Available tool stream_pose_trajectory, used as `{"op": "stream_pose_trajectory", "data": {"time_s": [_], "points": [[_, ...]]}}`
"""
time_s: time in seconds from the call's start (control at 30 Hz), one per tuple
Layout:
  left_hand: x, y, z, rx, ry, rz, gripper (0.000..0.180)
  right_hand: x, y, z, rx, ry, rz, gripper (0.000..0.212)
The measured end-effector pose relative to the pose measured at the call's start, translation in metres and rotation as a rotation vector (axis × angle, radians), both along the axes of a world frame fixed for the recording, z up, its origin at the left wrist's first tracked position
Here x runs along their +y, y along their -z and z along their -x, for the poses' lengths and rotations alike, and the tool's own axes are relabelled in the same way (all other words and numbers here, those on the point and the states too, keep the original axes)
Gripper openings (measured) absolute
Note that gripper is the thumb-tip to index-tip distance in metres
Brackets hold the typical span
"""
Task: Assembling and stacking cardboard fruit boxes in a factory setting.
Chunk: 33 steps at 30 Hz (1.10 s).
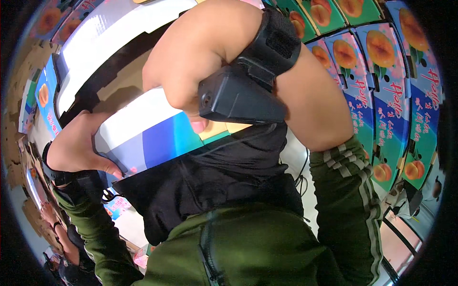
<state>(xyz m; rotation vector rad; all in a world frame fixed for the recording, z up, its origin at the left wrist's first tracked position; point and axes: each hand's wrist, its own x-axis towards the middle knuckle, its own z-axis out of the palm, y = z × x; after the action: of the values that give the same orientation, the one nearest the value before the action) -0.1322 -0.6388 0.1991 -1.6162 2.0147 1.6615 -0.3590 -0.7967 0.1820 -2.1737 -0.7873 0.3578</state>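
A cardboard box (164, 138), printed white, blue and green on its near wall, lies right in front of my waist. My left hand (76, 145) grips the box's left end, its thumb pressed on the outer wall and its fingers hidden behind. Over the near wall bends my right hand (200, 52), with its thumb tip on the printed side and the other fingers out of sight. The brown inside of the box shows between the two hands. A black device (238, 97) is strapped to my right wrist, and a black band circles the left.
Printed cartons with peach pictures (377, 52) stand in rows at the right and far right. A glossy white panel (100, 43) lies beyond the box. At the lower left another person's arm (64, 240) shows. A dark cable (303, 176) hangs right of my waist.
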Motion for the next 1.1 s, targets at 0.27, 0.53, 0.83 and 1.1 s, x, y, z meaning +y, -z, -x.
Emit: {"op": "stream_pose_trajectory", "data": {"time_s": [0.27,0.53,0.83,1.1], "points": [[-0.002,0.002,-0.003,0.020,0.068,0.001,0.078,0.007,-0.010,-0.002,0.119,0.092,0.082,0.034],[-0.004,-0.003,0.000,0.056,0.113,0.021,0.081,0.028,-0.036,-0.015,0.496,0.268,0.363,0.034],[0.014,-0.003,0.012,-0.089,0.004,0.187,0.077,0.039,-0.055,0.011,0.581,0.485,0.418,0.038],[0.016,0.000,0.011,0.031,0.039,0.221,0.079,0.044,-0.053,0.015,0.511,0.496,0.453,0.035]]}}
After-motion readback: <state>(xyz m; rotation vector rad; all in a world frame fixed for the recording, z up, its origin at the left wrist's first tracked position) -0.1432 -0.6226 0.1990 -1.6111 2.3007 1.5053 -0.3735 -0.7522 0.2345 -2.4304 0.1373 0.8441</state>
